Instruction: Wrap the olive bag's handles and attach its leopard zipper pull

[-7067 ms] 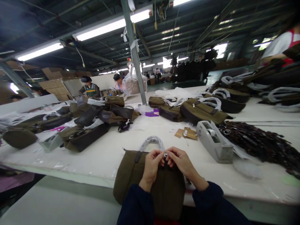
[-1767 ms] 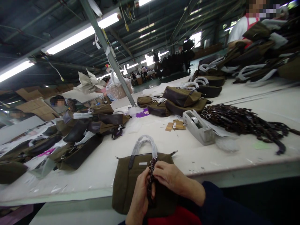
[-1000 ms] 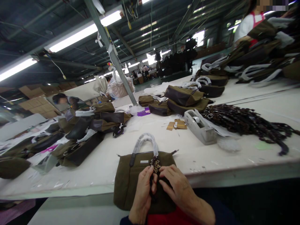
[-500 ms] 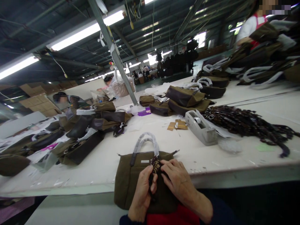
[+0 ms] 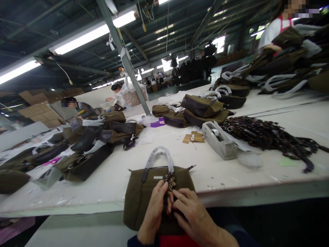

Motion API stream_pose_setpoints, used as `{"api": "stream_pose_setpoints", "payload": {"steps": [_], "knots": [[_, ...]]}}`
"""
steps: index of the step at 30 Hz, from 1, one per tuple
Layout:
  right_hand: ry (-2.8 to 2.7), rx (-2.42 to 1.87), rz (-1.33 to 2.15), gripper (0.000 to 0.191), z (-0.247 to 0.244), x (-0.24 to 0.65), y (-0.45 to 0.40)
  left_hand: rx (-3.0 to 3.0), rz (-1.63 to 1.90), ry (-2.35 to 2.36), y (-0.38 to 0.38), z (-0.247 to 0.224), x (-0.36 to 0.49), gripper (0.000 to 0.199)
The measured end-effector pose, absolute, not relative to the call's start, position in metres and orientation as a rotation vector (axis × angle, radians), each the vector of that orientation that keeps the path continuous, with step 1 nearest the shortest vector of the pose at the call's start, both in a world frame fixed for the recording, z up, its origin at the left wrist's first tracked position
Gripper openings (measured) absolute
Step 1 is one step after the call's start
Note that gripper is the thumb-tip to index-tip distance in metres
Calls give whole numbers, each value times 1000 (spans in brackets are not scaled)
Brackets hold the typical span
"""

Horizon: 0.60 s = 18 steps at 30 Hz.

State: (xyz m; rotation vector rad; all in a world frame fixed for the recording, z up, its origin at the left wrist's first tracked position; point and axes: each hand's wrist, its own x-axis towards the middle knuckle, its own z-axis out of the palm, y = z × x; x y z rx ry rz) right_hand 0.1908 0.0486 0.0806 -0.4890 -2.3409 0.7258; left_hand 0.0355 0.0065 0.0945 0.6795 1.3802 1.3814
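Observation:
An olive-green handbag [image 5: 141, 199] with a small pale label plate stands at the table's front edge, partly overhanging it. Its looped handle [image 5: 160, 151] is wrapped in white film. From the handle's right base hangs a leopard-print bag charm [image 5: 170, 181] with dark parts below. My left hand [image 5: 153, 207] grips this charm between thumb and fingers, in front of the bag. Close beside it, my right hand [image 5: 191, 211] has bent fingers drawn together at the charm's lower dark part. What those fingertips pinch is hidden.
A tape dispenser [image 5: 219, 140] stands right of centre, beside a heap of dark straps [image 5: 259, 133]. Brown cards [image 5: 194, 137] lie left of it. More handbags are piled at left [image 5: 87, 157] and back centre [image 5: 202, 108]. A metal post [image 5: 128, 65] rises behind; other people work beyond.
My right hand has slid down from the charm's top to its lower part. My left hand still holds the charm, whose patterned face is more exposed. The bag has barely shifted.

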Motion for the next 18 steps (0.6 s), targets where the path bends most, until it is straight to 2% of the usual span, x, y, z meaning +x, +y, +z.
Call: {"api": "stream_pose_setpoints", "payload": {"steps": [7,12,16,18], "knots": [[-2441,-469,511,24,75,191,50,669,1272,1438,4,90,31,61],[-2513,-413,312,31,56,181,65,726,1229,1355,6,79,22,65],[-2584,-378,541,8,95,192,84,751,1276,1301,10,75,16,65],[-2494,-431,721,7,128,195,100,764,1285,1292,13,73,16,66]]}}
